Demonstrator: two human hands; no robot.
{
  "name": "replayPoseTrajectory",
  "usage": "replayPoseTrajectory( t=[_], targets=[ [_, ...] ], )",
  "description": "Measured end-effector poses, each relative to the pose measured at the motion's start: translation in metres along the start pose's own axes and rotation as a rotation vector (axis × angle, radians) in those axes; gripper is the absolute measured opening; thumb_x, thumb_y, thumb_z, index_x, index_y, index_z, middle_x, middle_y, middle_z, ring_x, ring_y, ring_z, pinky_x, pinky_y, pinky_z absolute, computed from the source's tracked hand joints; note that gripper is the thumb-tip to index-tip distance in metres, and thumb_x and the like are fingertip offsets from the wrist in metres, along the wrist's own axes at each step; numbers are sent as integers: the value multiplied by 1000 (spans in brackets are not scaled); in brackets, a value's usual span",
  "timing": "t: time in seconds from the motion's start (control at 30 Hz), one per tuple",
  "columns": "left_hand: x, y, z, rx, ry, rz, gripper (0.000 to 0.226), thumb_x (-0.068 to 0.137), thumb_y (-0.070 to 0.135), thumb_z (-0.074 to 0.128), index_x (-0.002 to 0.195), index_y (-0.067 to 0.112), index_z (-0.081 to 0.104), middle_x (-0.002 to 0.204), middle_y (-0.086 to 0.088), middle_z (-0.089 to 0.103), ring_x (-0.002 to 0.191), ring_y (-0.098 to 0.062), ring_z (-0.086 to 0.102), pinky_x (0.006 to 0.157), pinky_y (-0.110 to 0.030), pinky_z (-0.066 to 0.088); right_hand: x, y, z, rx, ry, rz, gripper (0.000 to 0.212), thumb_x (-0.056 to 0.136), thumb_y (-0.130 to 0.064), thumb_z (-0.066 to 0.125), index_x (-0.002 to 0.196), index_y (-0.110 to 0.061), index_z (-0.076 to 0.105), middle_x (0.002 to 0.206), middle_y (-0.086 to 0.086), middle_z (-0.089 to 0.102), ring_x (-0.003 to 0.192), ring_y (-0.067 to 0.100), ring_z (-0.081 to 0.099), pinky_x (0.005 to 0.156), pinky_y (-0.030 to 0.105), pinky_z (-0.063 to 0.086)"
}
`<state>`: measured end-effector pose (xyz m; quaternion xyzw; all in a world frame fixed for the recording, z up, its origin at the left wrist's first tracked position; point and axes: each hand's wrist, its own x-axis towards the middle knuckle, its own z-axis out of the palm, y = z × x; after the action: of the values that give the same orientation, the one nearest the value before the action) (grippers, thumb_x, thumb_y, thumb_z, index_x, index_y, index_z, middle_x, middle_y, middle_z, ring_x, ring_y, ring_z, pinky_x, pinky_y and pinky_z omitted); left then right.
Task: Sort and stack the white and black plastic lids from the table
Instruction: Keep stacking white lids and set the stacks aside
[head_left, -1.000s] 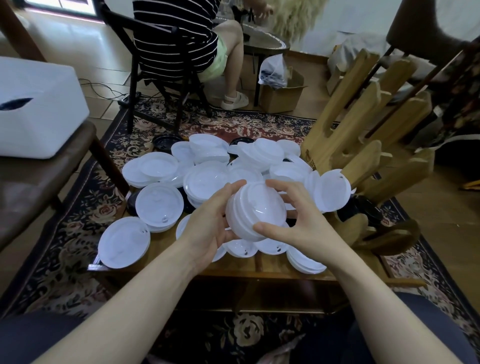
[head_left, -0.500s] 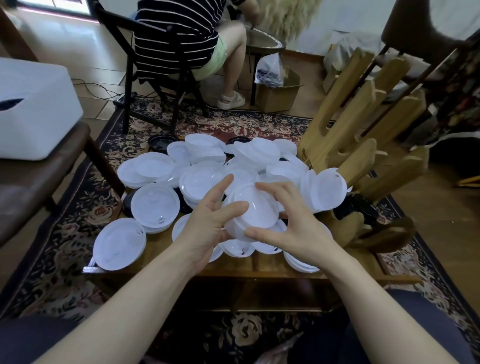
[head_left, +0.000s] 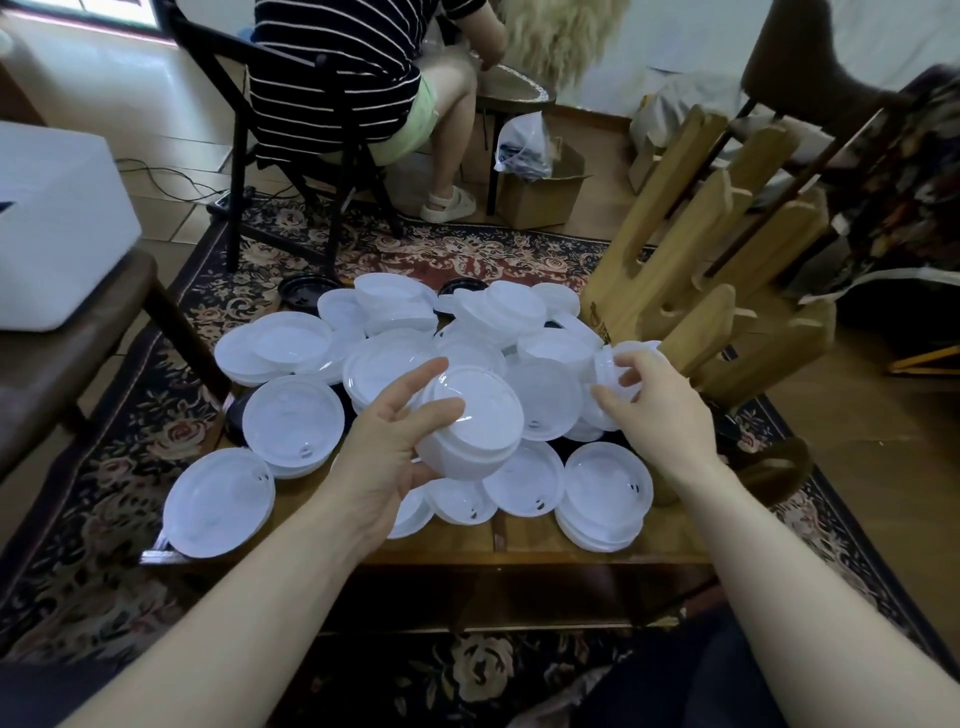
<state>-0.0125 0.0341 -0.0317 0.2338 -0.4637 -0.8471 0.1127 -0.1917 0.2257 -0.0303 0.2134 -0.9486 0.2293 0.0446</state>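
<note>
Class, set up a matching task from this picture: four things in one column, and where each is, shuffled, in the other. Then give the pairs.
Things:
1. stack of white lids
2. black lid
3. wooden rack
4. white box

Places:
A. far left edge of the pile
B. on the brown seat, left
C. held in the left hand
D. right of the pile

Pairs: 1-C, 2-A, 3-D, 4-B

A patterned floral rug (head_left: 467, 254) is laid over pale floor tiles (head_left: 171, 130). A black chair (head_left: 291, 156) is occupied by a seated person (head_left: 353, 78). Daylight is reflected on the tiles.
</note>
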Motion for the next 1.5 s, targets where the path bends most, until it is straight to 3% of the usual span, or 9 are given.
replayPoseTrajectory(
  t=[0.13, 0.23, 0.47, 0.67, 0.8, 1.1, 1.27, 1.37, 1.5],
  targets=[
    [-1, 1, -2, 1, 11, -8, 58, 62, 24, 75, 118, 36, 69, 129, -7, 65, 102, -19, 68, 67, -30, 59, 0, -3, 8, -8, 1, 39, 36, 97, -20, 55, 132, -20, 52, 98, -3, 64, 86, 22, 60, 65, 32, 39],
    [-1, 2, -1, 1, 18, -7, 56, 63, 23, 75, 117, 36, 69, 128, -7, 66, 100, -19, 68, 66, -30, 59, -2, -4, 3, 144, 58, 96, 36, 97, -12, 51, 130, -22, 53, 90, -4, 66, 83, 21, 62, 68, 37, 48],
    [-2, 1, 2, -10, 12, -27, 45, 79, 13, 73, 118, 35, 68, 130, -4, 65, 108, -18, 66, 71, -33, 60, -6, -10, 2, 261, -2, 152, 38, 94, -33, 62, 129, -22, 53, 101, -7, 64, 83, 22, 67, 77, 42, 52],
    [-2, 1, 0, -4, 9, -28, 42, 83, 12, 71, 117, 36, 69, 132, -4, 64, 110, -20, 66, 72, -34, 60, -4, -16, 4, 314, -5, 205, 19, 95, -20, 56, 113, -21, 62, 97, -2, 66, 66, 21, 66, 72, 43, 57],
    [-2, 2, -1, -10, 1, -27, 40, 85, 12, 70, 117, 36, 69, 132, -5, 63, 111, -20, 65, 71, -32, 60, -7, -20, -13, 677, 68, 337, 17, 96, -10, 56, 111, -16, 61, 85, 7, 64, 57, 15, 59, 53, 27, 44],
    [0, 1, -1, -14, -22, -37, 39, 86, 12, 70, 115, 38, 69, 138, -3, 59, 117, -22, 62, 76, -36, 58, -10, -23, -20, 1370, -19, 669, 33, 101, -7, 49, 134, -9, 49, 88, 2, 60, 67, 12, 54, 48, 21, 43],
    [2, -1, -1, -24, -29, -36, 39, 85, 12, 71, 115, 37, 69, 138, -3, 59, 116, -21, 63, 75, -36, 59, -13, -21, -21, 1523, -74, 607, 34, 103, -6, 42, 136, -7, 49, 85, 1, 59, 61, 9, 51, 45, 18, 45],
    [1, -2, 0, -34, -33, -33, 46, 76, 19, 76, 118, 37, 68, 140, -4, 58, 117, -22, 63, 73, -33, 60, -23, -34, -25, 1581, -253, 479, 31, 99, -1, 42, 127, -7, 53, 86, 3, 61, 59, 9, 58, 53, 20, 53],
    [0, -2, 1, -33, -26, -1, 69, 61, 34, 79, 128, 35, 63, 141, -6, 58, 118, -22, 64, 81, -37, 61, -41, -54, -24, 1544, -517, 329, 62, 80, 5, 54, 139, -11, 46, 87, 11, 66, 72, 22, 70, 67, 30, 60]
  ],
)
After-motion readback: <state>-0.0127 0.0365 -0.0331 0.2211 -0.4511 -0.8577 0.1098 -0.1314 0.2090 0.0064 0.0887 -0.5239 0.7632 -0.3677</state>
